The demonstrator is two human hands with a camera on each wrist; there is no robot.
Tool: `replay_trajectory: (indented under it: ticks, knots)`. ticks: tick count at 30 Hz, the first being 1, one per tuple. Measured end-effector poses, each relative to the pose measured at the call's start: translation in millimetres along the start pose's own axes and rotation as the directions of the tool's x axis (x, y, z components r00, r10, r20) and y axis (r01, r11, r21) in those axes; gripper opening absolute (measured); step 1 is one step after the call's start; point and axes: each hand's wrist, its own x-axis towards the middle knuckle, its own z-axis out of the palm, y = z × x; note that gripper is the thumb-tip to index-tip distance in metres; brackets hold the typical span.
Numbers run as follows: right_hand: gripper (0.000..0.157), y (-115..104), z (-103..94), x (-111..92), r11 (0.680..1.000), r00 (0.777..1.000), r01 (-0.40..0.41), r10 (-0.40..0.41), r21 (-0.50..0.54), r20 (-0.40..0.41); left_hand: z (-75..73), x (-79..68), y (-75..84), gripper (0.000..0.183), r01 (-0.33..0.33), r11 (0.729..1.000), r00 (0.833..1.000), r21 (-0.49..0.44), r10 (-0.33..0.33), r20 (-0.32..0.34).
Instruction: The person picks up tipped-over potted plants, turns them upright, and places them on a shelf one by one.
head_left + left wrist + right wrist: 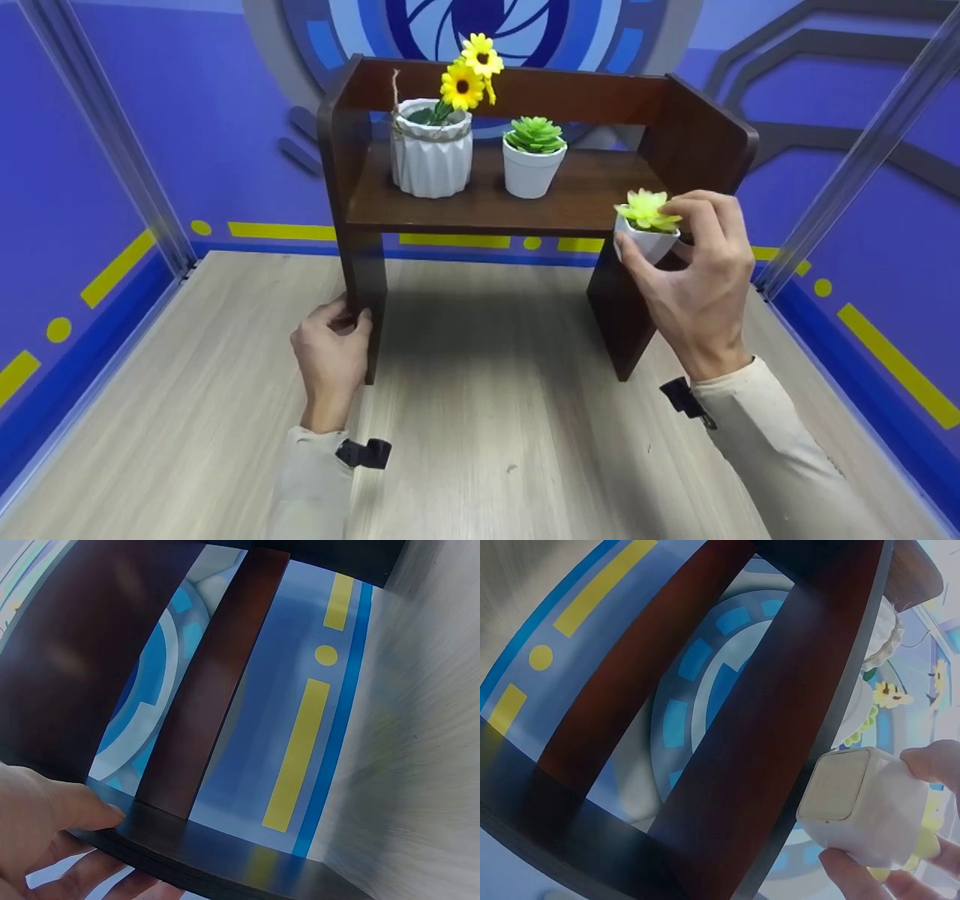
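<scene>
My right hand (701, 277) grips a small white square pot with a yellow-green succulent (646, 210), thumb on the near side and fingers around the far side. The pot is at the right front edge of the dark brown wooden shelf (480, 217); its pale square base (834, 784) faces the right wrist camera. With thumb and fingers around its edge, my left hand (334, 352) holds the shelf's left side panel (364, 277). In the left wrist view the thumb (94, 810) lies on the panel's inner face.
On the shelf board stand a ribbed white pot (433, 161) with twine and yellow flowers, and a round white pot (531, 172) with a green succulent. The shelf stands on a light wood-grain table (480, 465). Blue patterned walls (90, 150) with clear corner posts enclose the table.
</scene>
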Motion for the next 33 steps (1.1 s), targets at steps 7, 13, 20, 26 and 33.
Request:
replay_trajectory:
  ticks: [7, 13, 20, 26, 33]
  knots:
    - [0.042, -1.4, 5.1, 12.3, 0.999, 1.0, 0.015, -0.015, -0.032, -0.017, 1.0, -0.1, 0.8, 0.023, -0.01, 1.0, 1.0, 0.011, 0.01, 0.004]
    - [0.04, -2.2, 9.6, 21.6, 0.999, 0.999, 0.031, -0.032, -0.027, -0.034, 0.7, 0.5, -0.2, 0.018, -0.019, 1.0, 1.0, 0.012, 0.019, -0.013]
    - [0.042, 1.3, 13.9, 30.5, 0.998, 0.999, 0.032, -0.033, -0.046, -0.017, 1.0, 0.5, -0.5, 0.018, -0.013, 1.0, 1.0, 0.014, 0.013, 0.0]
    - [0.045, 8.5, 20.8, 40.1, 0.998, 1.0, -0.001, 0.002, -0.058, 0.016, 0.1, -0.4, -0.5, 0.019, -0.009, 1.0, 1.0, 0.016, 0.009, 0.008]
    - [0.047, 16.0, 29.4, 49.3, 0.997, 1.0, -0.007, 0.009, -0.078, 0.028, -0.5, 0.3, -0.8, 0.02, -0.005, 1.0, 1.0, 0.018, 0.004, 0.006]
